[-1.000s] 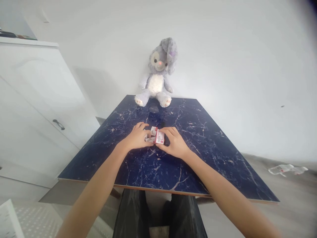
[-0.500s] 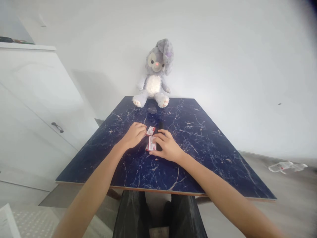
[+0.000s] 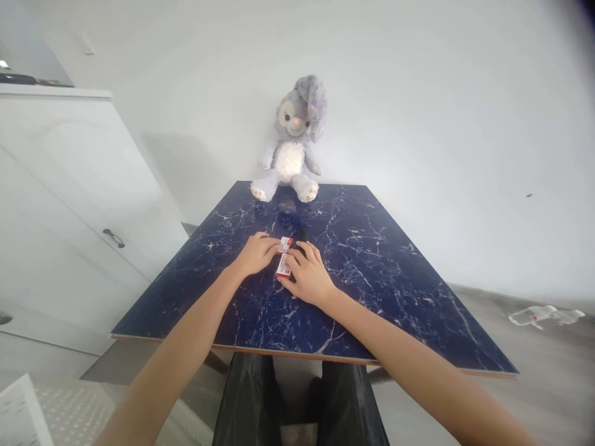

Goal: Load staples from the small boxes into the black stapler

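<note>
Two small red-and-white boxes lie end to end on the dark blue marbled table (image 3: 372,279). At the far box (image 3: 285,243), the bunched fingers and thumb of my left hand (image 3: 258,253) close on its left edge. My right hand (image 3: 310,274) grips the near box (image 3: 283,266), thumb at its near end and fingers over its right side, hiding part of it. The two boxes meet or almost meet, with the near one slightly tilted. A dark narrow item (image 3: 304,236) lies just beyond my right fingers; its kind cannot be made out.
A grey plush rabbit (image 3: 290,148) sits at the table's far edge against the white wall. On the left stands a white cabinet (image 3: 93,204) with dark handles. Clear plastic bottles (image 3: 539,314) lie on the floor to the right.
The near box has shifted slightly and turned, now lining up closer with the far box. My left fingers have moved right onto the far box's edge. The view has shifted a little.
</note>
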`<state>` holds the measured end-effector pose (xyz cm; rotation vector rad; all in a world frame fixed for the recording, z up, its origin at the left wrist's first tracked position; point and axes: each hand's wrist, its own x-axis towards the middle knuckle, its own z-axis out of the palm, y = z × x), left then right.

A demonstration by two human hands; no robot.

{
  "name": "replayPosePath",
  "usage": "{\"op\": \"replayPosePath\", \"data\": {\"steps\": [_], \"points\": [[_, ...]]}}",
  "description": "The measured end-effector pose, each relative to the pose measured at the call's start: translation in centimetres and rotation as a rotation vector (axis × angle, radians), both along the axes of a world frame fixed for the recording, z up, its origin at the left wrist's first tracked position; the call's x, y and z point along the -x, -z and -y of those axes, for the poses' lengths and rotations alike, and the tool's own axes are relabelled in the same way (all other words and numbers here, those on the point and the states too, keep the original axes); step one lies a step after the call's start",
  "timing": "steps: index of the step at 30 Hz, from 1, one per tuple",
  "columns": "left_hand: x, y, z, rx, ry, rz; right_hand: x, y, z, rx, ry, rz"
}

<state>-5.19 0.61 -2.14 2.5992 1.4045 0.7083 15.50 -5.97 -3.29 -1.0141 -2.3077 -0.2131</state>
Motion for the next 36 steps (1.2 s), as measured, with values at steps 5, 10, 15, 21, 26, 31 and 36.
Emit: {"op": "replayPosePath", "data": {"steps": [5, 10, 15, 21, 26, 31, 36], "points": [[0.3, 0.5, -0.5, -0.022, 0.067, -0.032, -0.4, 0.0, -0.2, 0.006, 0.036, -0.031], [0.2, 0.5, -0.9, -0.005, 0.067, -0.094, -0.7, -0.3, -0.3, -0.012, -0.03, -0.016], [0.0, -0.2, -0.8, -0.03, 0.128, -0.12, -1.0, -0.6, -0.4, -0.015, -0.091, 0.005], [0.1, -0.1, -0.8, -0.039, 0.131, -0.147, -1.2, -0.7, -0.6, -0.017, -0.131, 0.028], [0.0, -0.3, -0.8, 0.009, 0.135, -0.122, -1.3, -0.7, -0.5, -0.006, -0.135, 0.024], [0.7, -0.2, -1.2, 0.088, 0.104, -0.015, -1.9, -0.9, -0.5, 0.036, -0.171, -0.001], [1.3, -0.8, -1.1, 0.091, -0.004, 0.1, -2.7, -1.4, -1.1, 0.089, -0.172, -0.17]]}}
